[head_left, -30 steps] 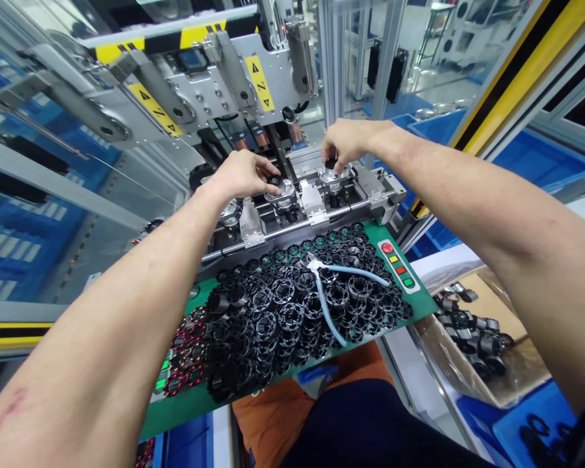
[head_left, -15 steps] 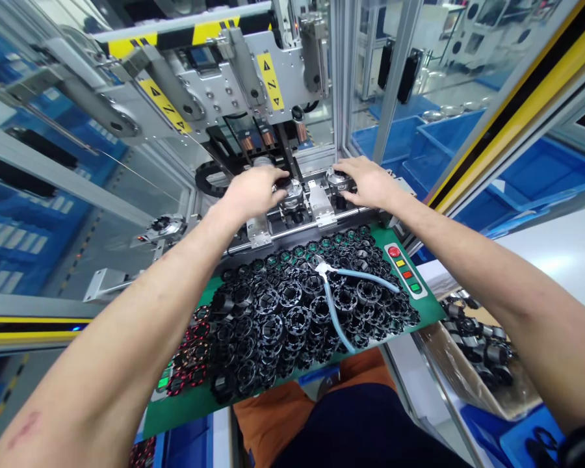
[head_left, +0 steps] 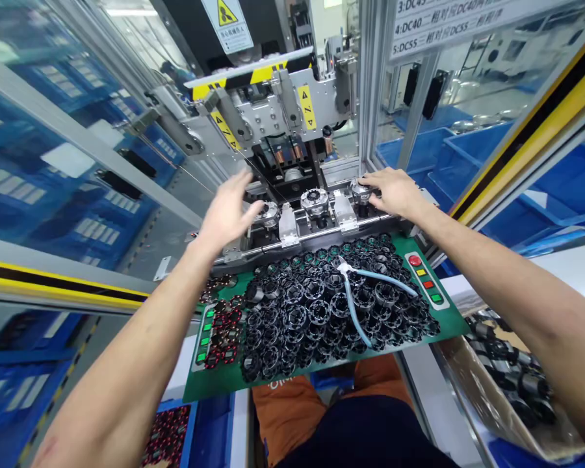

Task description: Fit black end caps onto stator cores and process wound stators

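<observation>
My left hand [head_left: 227, 211], a little smeared by motion, is raised at the left end of the fixture row with its thumb and fingers apart and nothing seen in them. Close to its thumb is the left round metal fixture [head_left: 268, 214]. The middle round fixture [head_left: 314, 200] stands uncovered, with a ring-shaped top. My right hand [head_left: 397, 192] has its fingers and thumb around the right round fixture [head_left: 361, 189], hiding part of it. Many black ring-shaped cores [head_left: 316, 311] lie stacked on the green board [head_left: 207, 388] below.
Blue-handled cutters [head_left: 353, 305] rest on the cores. Coils with red edges [head_left: 224, 331] lie at the left. Button panels [head_left: 426, 279] flank the board. The winding machine head [head_left: 273, 117] hangs behind the fixtures. A box of dark parts [head_left: 511, 370] stands at right.
My left hand has moved left, off the middle fixture, and its fingers have spread. My right hand stays at the right fixture. The camera view has shifted, showing more of the machine.
</observation>
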`<state>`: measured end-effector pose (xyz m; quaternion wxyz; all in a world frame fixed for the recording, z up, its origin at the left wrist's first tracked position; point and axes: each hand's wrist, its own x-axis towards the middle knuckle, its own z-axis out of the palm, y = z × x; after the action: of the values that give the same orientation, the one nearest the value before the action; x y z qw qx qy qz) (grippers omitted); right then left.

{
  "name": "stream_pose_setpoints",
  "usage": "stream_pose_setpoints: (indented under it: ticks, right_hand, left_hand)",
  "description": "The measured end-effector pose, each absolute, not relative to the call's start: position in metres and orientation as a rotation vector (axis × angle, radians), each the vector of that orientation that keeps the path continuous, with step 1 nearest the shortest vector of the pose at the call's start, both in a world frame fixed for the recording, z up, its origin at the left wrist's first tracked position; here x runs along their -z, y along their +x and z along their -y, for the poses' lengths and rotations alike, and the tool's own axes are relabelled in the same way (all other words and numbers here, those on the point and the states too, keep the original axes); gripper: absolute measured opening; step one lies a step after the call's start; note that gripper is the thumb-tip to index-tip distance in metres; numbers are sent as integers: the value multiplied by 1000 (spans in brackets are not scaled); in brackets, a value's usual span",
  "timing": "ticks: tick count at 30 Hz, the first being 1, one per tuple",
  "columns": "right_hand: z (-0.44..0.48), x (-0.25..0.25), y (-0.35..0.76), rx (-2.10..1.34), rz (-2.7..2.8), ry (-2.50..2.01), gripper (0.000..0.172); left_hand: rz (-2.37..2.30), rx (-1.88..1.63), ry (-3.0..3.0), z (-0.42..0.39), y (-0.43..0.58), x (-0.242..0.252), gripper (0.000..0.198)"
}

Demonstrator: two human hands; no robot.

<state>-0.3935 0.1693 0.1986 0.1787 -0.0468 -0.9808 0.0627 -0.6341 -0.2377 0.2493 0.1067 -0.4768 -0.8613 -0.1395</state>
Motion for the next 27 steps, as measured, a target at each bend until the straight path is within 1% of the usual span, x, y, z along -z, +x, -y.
stream_pose_setpoints:
  ticks: [2, 3, 4, 6, 8, 11, 13, 16, 19, 21, 24, 27]
  right_hand:
    - [-168, -199, -393, -196, 2729, -138, 71]
    - [-167, -199, -392, -200, 2713, -146, 75]
    - [-166, -199, -392, -200, 2705, -154, 76]
    - [-165, -200, -392, -184, 2708, -162, 71]
    - [-163, -201, -392, -144, 2720, -179, 68]
    - [-161, -201, -391, -82, 2754, -246, 68]
    - [-160, -205, -390, -50, 2800, -278, 65]
    - [-157, -219, -389, -14, 2862, -293, 66]
    - [-141, -242, -401, -1, 2925, -302, 64]
    - [-116, -254, -418, -12, 2936, -271, 64]
    - [-66, -254, -448, -45, 2939, -151, 64]
    - [-35, -246, -464, -79, 3000, -113, 57]
  left_hand:
    - [2604, 451, -1157, 295, -647, -243, 109]
    - [2644, 454, -1072, 318, -650, -237, 110]
    - [2682, 445, -1013, 338, -650, -229, 105]
    - [2746, 423, -974, 360, -645, -213, 93]
    - [2759, 421, -946, 364, -637, -201, 83]
    - [2759, 430, -886, 361, -629, -196, 77]
    - [2792, 409, -896, 362, -631, -202, 74]
    - [2845, 339, -965, 367, -641, -222, 73]
    - [2889, 267, -1017, 354, -648, -245, 66]
    - [2867, 261, -1039, 327, -642, -253, 61]
    - [2736, 339, -1140, 273, -612, -247, 66]
    - [2684, 406, -1251, 242, -579, -235, 67]
